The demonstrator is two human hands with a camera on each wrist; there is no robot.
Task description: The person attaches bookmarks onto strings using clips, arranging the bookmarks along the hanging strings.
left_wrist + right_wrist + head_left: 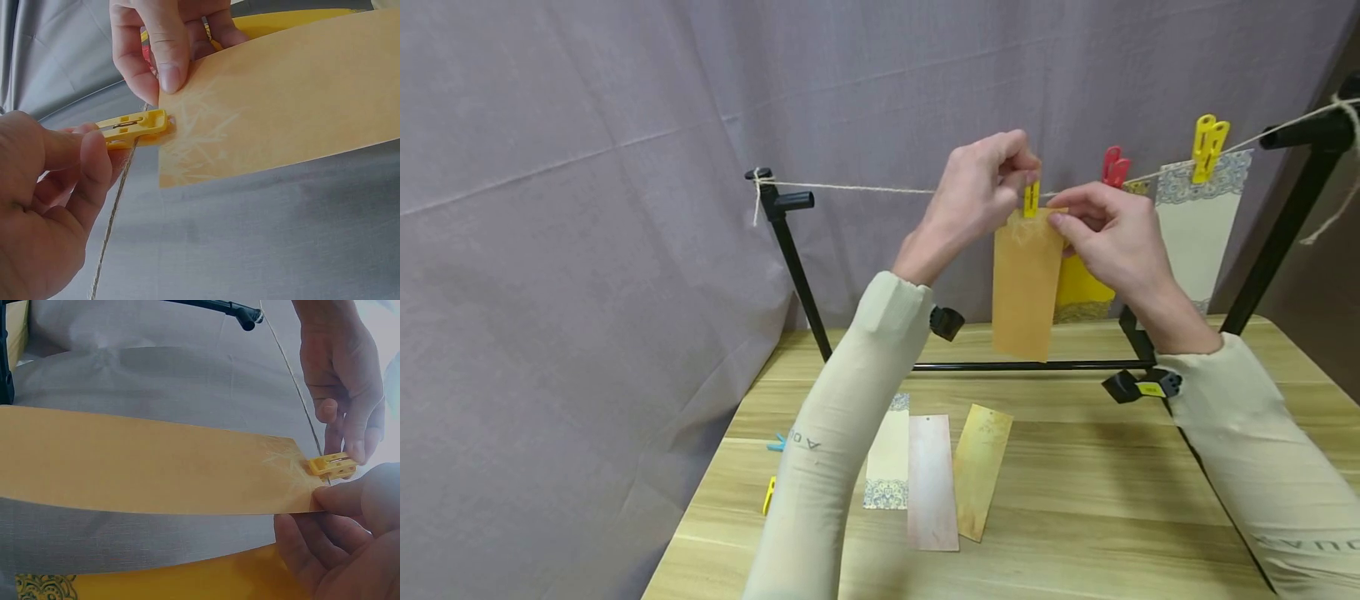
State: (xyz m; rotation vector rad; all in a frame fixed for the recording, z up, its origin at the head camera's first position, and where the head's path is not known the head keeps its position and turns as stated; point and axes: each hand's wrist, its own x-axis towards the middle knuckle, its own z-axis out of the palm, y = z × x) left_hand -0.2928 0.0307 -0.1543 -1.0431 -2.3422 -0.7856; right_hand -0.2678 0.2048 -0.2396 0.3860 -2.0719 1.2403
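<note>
My left hand (pixel 981 187) pinches the handle end of a yellow clothespin (pixel 1032 200) up at the twine line (pixel 865 188). In the left wrist view the clothespin's tip (pixel 159 122) sits at the top edge of an orange paper card (pixel 281 100), with the twine passing by its jaws. The card (pixel 1026 283) hangs down below the line, its top marked with pale leaf-like streaks. My right hand (pixel 1112 233) pinches the card's top right corner between thumb and fingers, close beside the clothespin, as the right wrist view also shows.
Right along the line hang a yellow card (pixel 1082 287) by a red clothespin (pixel 1116 167) and a patterned card (pixel 1198 225) by a yellow one. Black stand posts (pixel 801 275) hold the twine. On the table lie a pink card (pixel 932 483), two others, and blue and yellow clothespins (pixel 769 496).
</note>
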